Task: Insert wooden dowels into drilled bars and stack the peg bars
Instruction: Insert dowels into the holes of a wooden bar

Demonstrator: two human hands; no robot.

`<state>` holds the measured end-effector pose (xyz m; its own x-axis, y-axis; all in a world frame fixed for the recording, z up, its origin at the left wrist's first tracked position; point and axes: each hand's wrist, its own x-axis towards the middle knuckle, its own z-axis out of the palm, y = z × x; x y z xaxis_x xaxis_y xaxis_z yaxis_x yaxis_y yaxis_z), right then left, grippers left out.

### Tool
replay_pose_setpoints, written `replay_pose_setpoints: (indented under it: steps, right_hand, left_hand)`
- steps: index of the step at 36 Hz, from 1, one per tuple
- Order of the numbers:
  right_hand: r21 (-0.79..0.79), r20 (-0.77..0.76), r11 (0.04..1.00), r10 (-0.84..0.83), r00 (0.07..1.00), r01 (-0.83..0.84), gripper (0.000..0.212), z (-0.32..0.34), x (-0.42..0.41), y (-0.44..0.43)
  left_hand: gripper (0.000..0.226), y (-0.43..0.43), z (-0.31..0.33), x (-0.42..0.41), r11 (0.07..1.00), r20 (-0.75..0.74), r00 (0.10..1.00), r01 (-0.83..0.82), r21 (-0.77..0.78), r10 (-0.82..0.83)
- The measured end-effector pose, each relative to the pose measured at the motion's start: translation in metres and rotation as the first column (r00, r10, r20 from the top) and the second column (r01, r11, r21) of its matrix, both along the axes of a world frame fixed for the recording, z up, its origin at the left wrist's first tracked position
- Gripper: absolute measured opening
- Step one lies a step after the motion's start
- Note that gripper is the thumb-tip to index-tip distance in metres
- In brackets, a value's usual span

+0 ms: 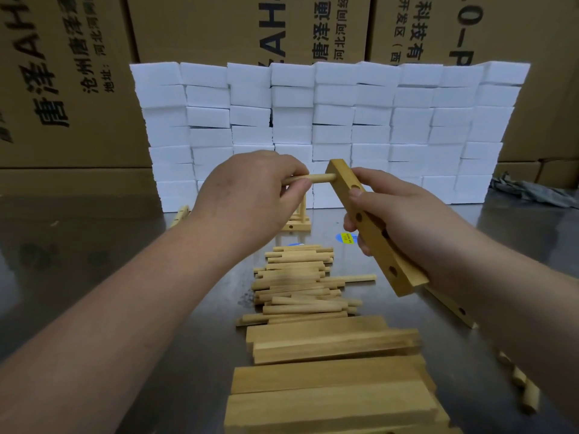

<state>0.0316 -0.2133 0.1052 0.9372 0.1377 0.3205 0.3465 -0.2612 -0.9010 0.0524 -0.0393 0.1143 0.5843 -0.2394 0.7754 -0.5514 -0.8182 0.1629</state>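
left hand (247, 195) pinches dowel (319, 178), tip at bar (372, 227)

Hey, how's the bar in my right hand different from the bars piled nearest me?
The held bar is raised and tilted in the right hand; the piled bars lie flat on the table. The held bar shows drilled holes, with a dowel at its top end; the piled bars show no holes and no dowels. Both are pale wooden bars.

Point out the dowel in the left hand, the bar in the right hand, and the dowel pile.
dowel (322, 178), head view, bare shaft next to the bar.
bar (405, 280), head view, its lower end.
dowel pile (297, 286), head view, the pile's centre.
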Motion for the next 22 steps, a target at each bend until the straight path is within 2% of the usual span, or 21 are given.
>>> replay_pose_setpoints:
  steps: [5,12,17,22]
  right_hand:
    - [0.035,0.014,0.999,0.026,1.0,-0.026,0.025,-0.001,0.0,0.0]
    - [-0.009,0.072,1.0,-0.015,0.997,0.015,0.027,-0.008,0.0,0.004]
    - [-0.057,0.131,0.997,-0.037,0.991,0.045,0.03,-0.01,-0.002,0.004]
    - [-0.05,0.102,0.998,-0.044,0.994,0.05,0.027,-0.008,-0.002,0.003]
  left_hand:
    - [0.022,-0.002,-0.002,0.002,1.0,-0.037,0.999,0.004,0.006,-0.004]
    - [0.029,-0.003,-0.008,0.004,1.0,-0.038,0.999,0.001,0.021,0.0]
    - [0.028,-0.001,-0.012,0.007,0.968,-0.257,0.957,0.071,-0.242,-0.134]
    - [0.028,-0.001,-0.006,0.005,0.975,-0.349,0.928,0.055,-0.217,-0.13]
